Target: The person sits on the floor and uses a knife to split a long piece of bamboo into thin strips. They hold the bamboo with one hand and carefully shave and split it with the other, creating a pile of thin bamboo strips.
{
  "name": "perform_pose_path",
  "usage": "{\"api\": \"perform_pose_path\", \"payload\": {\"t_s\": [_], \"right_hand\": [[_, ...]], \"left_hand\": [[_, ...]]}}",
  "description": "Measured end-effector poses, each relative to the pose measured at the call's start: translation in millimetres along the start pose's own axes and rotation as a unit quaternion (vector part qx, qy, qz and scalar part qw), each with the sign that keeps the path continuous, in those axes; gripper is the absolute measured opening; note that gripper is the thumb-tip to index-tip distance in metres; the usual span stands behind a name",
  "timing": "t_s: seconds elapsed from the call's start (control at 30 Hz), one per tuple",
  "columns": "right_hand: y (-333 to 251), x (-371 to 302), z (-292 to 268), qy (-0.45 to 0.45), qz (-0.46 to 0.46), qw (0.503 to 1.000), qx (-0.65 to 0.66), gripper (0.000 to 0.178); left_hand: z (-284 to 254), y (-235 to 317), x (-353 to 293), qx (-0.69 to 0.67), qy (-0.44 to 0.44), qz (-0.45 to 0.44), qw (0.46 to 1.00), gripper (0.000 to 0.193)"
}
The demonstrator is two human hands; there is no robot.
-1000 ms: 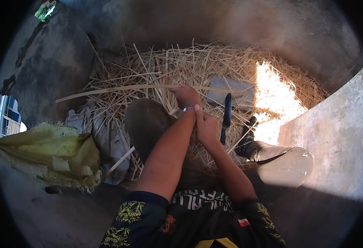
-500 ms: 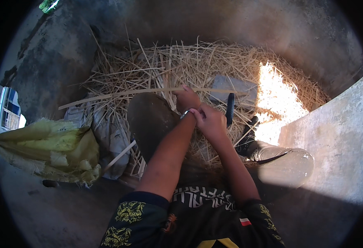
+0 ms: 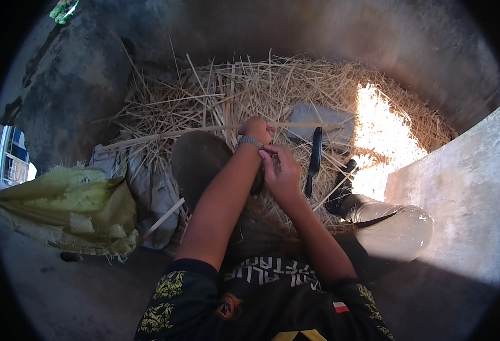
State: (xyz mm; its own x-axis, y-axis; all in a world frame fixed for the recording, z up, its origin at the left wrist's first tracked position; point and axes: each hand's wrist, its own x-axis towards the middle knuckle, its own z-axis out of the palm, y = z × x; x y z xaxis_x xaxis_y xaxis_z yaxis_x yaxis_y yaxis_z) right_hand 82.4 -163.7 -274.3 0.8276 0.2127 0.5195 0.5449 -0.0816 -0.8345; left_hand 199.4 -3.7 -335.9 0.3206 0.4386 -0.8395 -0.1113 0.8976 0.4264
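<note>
My left hand (image 3: 254, 128) is closed around a long, flat, pale strip (image 3: 176, 133), which looks like split bamboo. The strip runs roughly crosswise beyond my raised left knee (image 3: 196, 162). A grey linked wristband (image 3: 250, 141) circles my left wrist. At its near right side, the thumb and fingertips of my right hand (image 3: 283, 173) are pinched on the band's edge; the exact contact is small and partly hidden. Just right of my right hand lies a narrow black object (image 3: 315, 159), shaped like a knife.
Loose straw-like shavings (image 3: 250, 85) are heaped against the far wall. A grey block (image 3: 318, 116) lies among them. At the left is a frayed yellow-green sack (image 3: 71, 207). My right boot (image 3: 338, 199) rests near a sunlit patch; a pale wall (image 3: 460, 176) rises at the right.
My left hand has turned and curled, showing more of the wristband. My right hand has shifted slightly left and down, uncovering more of the black object. The strip has slid slightly and tilted less.
</note>
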Motion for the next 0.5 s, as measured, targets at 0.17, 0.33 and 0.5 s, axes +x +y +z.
{"api": "perform_pose_path", "payload": {"t_s": [0.17, 0.33, 0.5], "right_hand": [[-3.3, 2.4, -2.1, -0.044, -0.032, 0.997, -0.061, 0.015], [0.8, 7.4, -9.5, -0.034, -0.062, 0.989, -0.131, 0.012], [-14.3, 9.8, -11.8, -0.055, -0.098, 0.982, -0.155, 0.014]], "left_hand": [[-23.4, 4.1, 55.5, 0.043, -0.092, -0.004, 0.995, 0.044], [-22.2, 2.5, 4.5, 0.21, -0.22, 0.007, 0.953, 0.034], [-24.2, -9.0, -6.5, 0.38, -0.046, 0.317, 0.868, 0.037]]}}
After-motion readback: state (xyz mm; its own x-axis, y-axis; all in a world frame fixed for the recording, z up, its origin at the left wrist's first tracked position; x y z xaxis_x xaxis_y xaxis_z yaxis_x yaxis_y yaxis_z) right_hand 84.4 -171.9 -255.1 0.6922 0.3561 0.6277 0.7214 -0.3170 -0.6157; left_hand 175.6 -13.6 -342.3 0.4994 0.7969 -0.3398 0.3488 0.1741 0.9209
